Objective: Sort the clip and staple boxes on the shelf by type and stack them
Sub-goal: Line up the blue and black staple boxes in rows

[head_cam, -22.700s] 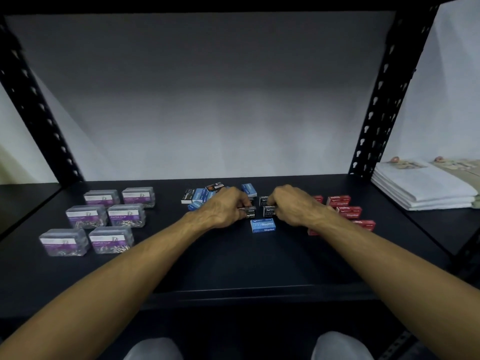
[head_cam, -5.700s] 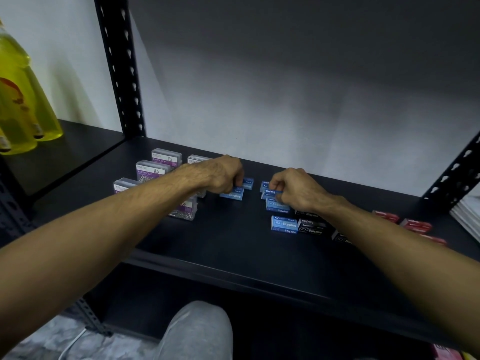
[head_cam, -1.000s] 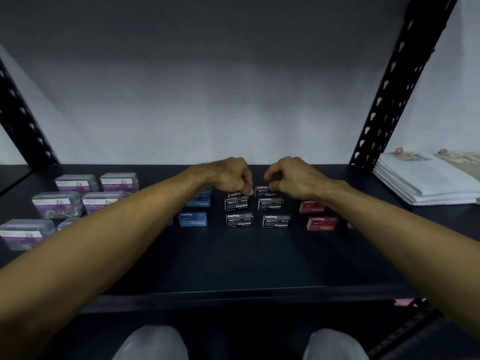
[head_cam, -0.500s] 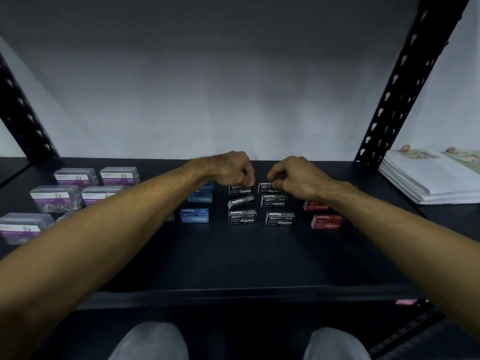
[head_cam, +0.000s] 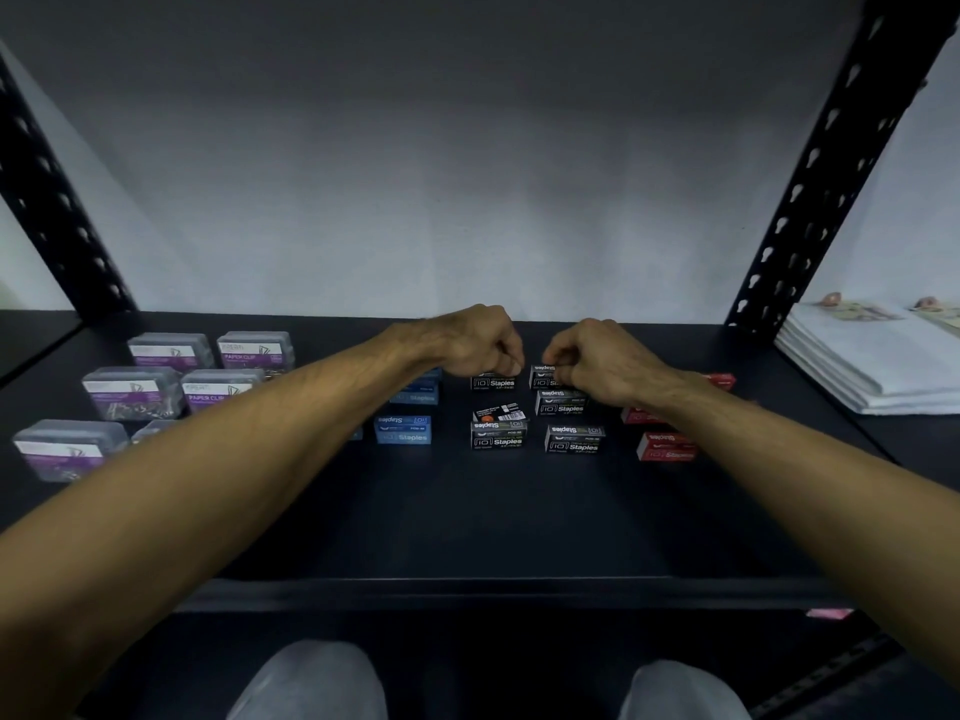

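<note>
Newly stacked, a black staple box (head_cam: 500,412) tops the near-left black stack; blue boxes (head_cam: 402,429) left, red boxes (head_cam: 666,446) right; farther back, left hand (head_cam: 480,341) and right hand (head_cam: 597,359) pinch rear black boxes (head_cam: 492,382) on the shelf (head_cam: 467,527)

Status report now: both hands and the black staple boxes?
Left hand on rear-left black staple box. Right hand on rear-right one. One black box lies askew on another.

Clear clip boxes (head_cam: 171,392) left; blue (head_cam: 402,429), black (head_cam: 574,440), red staple boxes (head_cam: 666,447) grouped rightward.
</note>
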Demonstrator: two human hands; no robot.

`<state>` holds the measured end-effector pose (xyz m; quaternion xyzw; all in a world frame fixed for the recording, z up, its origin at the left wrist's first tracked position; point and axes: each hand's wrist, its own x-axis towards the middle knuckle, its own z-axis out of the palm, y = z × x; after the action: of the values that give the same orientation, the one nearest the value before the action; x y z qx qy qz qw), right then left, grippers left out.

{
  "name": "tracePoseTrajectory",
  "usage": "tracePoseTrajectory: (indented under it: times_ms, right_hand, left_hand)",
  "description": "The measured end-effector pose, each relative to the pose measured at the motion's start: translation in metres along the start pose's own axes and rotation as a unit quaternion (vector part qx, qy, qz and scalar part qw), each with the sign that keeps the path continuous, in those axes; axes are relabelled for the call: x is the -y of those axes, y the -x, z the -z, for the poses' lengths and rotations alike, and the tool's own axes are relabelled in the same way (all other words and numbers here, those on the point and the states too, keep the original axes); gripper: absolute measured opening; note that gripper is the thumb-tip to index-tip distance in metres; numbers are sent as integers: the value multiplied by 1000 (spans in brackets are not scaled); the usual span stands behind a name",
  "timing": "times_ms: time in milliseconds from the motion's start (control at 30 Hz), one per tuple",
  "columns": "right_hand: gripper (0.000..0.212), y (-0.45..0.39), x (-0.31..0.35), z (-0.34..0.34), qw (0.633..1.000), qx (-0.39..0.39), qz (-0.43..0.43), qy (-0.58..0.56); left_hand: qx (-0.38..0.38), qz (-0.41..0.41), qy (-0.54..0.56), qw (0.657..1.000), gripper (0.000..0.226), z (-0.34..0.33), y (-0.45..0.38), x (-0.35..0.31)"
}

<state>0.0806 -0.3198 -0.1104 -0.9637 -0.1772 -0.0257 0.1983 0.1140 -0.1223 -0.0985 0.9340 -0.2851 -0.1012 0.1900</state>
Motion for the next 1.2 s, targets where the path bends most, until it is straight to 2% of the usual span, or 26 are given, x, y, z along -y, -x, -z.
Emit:
tracePoseTrajectory:
  times_ms: [367, 500, 600, 733, 933, 1200]
  right_hand:
    - [19, 0, 0, 1, 1000, 0, -3, -2]
    - [26, 2, 0, 3, 1000, 0, -6, 3]
    - [28, 7, 1, 7, 1000, -16, 3, 16]
    - [20, 18, 5, 12, 999, -33, 26, 20]
    - [14, 33, 11, 17, 999, -20, 36, 10]
    - [15, 39, 11, 24, 1000, -3, 22, -2]
  left_hand:
    - [1, -1, 0, 1000, 20, 0, -1, 0]
    - [-5, 12, 17, 1000, 24, 1, 3, 0]
    - [-44, 15, 54, 997, 26, 3, 10, -1]
    - [-101, -2, 81, 992, 15, 4, 28, -2]
    - [-2, 12, 60, 998, 11, -2, 44, -12]
    - [69, 36, 28, 997, 13, -1, 32, -34]
